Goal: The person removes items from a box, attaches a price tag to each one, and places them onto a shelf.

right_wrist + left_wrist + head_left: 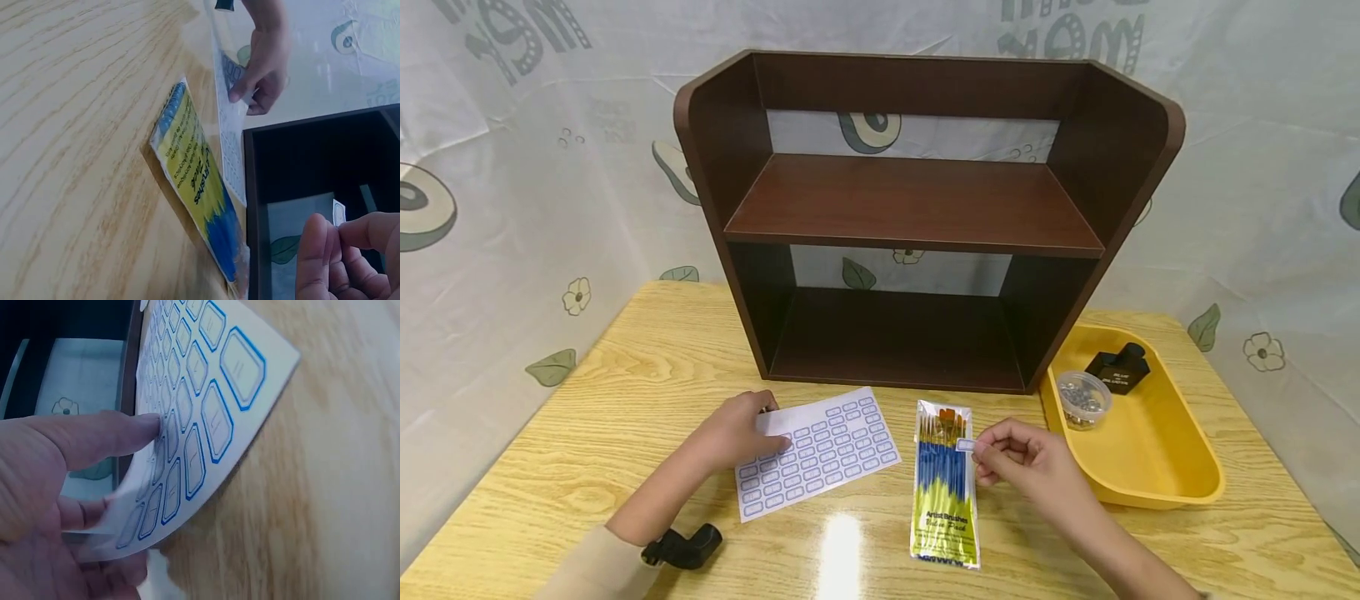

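Observation:
A sheet of blue-bordered label stickers (835, 450) is pinched at its left edge by my left hand (741, 433), the thumb on top and the fingers beneath. In the left wrist view the label sheet (187, 419) bends upward near the thumb. Between thumb and forefinger, my right hand (1026, 458) pinches one small label sticker (966, 445). The sticker is over the right edge of a pack of artist brushes (945, 492); whether it touches the pack I cannot tell. That clear pack holds several blue-handled brushes and lies on the table.
A dark brown two-tier shelf (917, 204) stands behind the hands. At the right, a yellow tray (1157, 467) contains a black bottle (1118, 369) and a round clear tub (1082, 398) of small metallic pieces. The wooden table (647, 367) meets a patterned cloth backdrop (550, 208).

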`<state>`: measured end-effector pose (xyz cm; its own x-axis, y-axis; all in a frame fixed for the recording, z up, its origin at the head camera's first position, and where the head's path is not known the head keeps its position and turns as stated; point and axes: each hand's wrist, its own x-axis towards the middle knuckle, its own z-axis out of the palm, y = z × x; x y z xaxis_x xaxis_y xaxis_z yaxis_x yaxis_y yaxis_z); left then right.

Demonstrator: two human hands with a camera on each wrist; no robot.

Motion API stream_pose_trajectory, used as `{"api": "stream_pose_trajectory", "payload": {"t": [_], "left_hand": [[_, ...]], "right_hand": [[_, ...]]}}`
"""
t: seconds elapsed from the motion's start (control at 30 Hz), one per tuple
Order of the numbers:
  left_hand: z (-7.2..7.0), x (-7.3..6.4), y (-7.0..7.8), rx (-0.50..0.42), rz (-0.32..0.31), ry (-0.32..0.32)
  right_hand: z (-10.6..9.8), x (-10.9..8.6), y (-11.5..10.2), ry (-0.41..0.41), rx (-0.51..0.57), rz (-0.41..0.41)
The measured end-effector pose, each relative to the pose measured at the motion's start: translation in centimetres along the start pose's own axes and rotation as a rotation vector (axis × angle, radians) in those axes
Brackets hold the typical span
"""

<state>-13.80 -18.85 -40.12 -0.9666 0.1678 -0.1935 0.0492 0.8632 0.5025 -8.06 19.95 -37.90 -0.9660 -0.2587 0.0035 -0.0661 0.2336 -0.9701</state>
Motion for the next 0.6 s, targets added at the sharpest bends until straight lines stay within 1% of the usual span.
{"api": "stream_pose_trajectory", "payload": {"t": [0.17,0.23,0.3,0.33,0.4,0.47,0.53,0.6], "left_hand": [[0.1,-0.4,0.3,0.198,-0.045,0.065],[0.2,-0.6,0.7,0.263,-0.046,0.098],[0.3,-0.8,1.2,0.295,-0.029,0.132],[0.4,-0.8,1.6,0.290,-0.015,0.149],[0.6,-0.8,2.3,0.252,0.042,0.182],[0.7,-0.7,3.1,0.172,0.101,0.200],[0.9,-0.6,3.9,0.061,0.144,0.188],[1.2,-0.3,4.7,-0.051,0.187,0.134]], "right_hand": [[-0.1,0.1,0.3,-0.021,0.029,0.046],[-0.2,0.1,0.5,-0.025,0.035,0.066],[-0.2,0.2,0.6,-0.026,0.035,0.086],[-0.2,0.3,0.7,-0.024,0.034,0.098],[-0.1,0.5,0.9,-0.022,0.030,0.123],[0.0,0.9,1.2,-0.026,0.026,0.147],[0.1,1.2,1.4,-0.037,0.035,0.167],[0.2,1.4,1.6,-0.045,0.052,0.184]]}}
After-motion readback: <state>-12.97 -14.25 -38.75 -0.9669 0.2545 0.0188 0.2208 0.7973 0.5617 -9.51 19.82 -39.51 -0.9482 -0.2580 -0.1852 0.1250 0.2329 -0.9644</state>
